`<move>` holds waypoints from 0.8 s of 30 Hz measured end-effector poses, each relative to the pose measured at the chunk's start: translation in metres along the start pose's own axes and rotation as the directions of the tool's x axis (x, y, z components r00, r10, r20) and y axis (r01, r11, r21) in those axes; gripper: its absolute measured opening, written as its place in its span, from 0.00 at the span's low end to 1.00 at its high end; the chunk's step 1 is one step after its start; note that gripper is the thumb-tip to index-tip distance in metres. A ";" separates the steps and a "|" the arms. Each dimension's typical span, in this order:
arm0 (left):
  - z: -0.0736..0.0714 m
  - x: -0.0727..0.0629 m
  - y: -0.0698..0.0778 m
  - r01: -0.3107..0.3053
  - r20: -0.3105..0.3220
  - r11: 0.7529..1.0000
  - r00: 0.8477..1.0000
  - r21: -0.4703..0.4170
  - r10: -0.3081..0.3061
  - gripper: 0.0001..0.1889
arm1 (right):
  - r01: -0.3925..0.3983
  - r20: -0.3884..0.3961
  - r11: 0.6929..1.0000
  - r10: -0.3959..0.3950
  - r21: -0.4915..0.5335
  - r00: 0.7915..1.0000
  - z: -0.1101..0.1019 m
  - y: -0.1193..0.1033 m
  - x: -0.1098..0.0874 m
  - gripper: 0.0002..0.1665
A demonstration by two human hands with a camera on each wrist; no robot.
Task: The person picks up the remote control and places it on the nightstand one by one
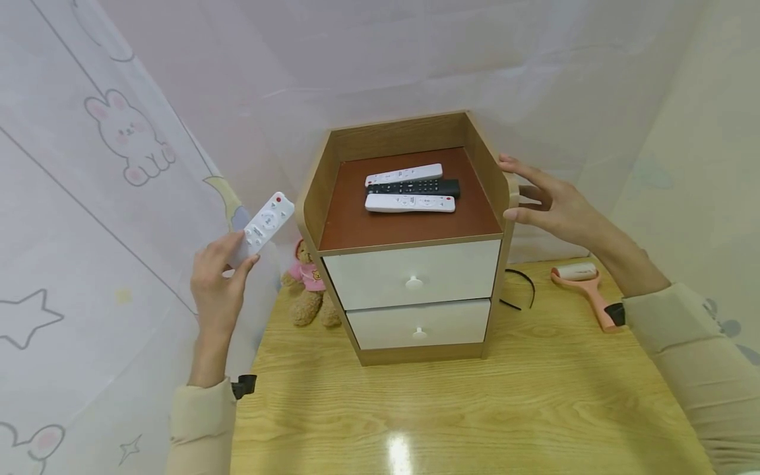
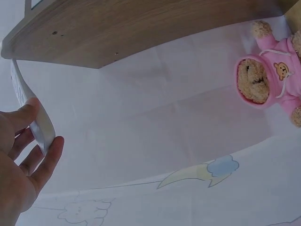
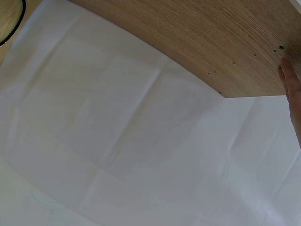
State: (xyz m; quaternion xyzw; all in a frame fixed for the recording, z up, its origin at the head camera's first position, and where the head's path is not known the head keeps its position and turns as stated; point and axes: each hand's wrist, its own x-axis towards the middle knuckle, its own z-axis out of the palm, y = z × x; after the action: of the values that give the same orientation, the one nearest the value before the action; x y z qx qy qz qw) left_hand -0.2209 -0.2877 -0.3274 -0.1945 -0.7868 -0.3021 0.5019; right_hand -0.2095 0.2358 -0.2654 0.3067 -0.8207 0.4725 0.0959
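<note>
My left hand [image 1: 220,280] pinches a white remote control [image 1: 268,223] by its lower end, held up left of a small wooden cabinet [image 1: 415,353]. In the left wrist view the same remote [image 2: 43,126] shows edge-on between thumb and fingers. On the cabinet's brown top lie two white remotes, one behind [image 1: 410,174] and one in front [image 1: 410,203], with a black remote [image 1: 442,188] between them. My right hand [image 1: 555,204] is at the cabinet's right side panel, fingers spread. In the right wrist view its fingertips [image 3: 288,70] rest against the wood.
A teddy bear [image 1: 309,284] in a pink hoodie sits left of the cabinet. On its right lie a black headband [image 1: 530,287] and an orange-handled lint roller [image 1: 594,290]. Two white drawers [image 1: 412,264] face the front of the wooden table [image 1: 451,415].
</note>
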 end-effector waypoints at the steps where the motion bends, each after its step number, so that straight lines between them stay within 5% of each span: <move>1: -0.001 0.003 0.002 -0.006 -0.001 1.000 1.000 0.001 0.006 0.25 | -0.001 0.000 1.000 0.001 -0.003 1.000 0.000 0.000 0.000 0.42; 16: -0.015 0.038 0.026 0.000 -0.026 1.000 1.000 0.002 0.000 0.24 | 0.026 0.008 1.000 -0.026 -0.018 1.000 0.000 -0.004 0.001 0.42; 24: -0.011 0.060 0.041 -0.061 0.003 0.998 0.998 0.007 0.061 0.24 | 0.035 0.007 0.999 -0.034 -0.040 0.999 0.000 -0.004 0.000 0.42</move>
State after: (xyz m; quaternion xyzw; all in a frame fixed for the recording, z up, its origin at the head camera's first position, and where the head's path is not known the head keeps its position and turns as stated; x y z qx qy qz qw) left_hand -0.2143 -0.2645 -0.2582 -0.2171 -0.7823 -0.2834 0.5105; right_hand -0.2069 0.2344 -0.2624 0.3203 -0.8249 0.4531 0.1077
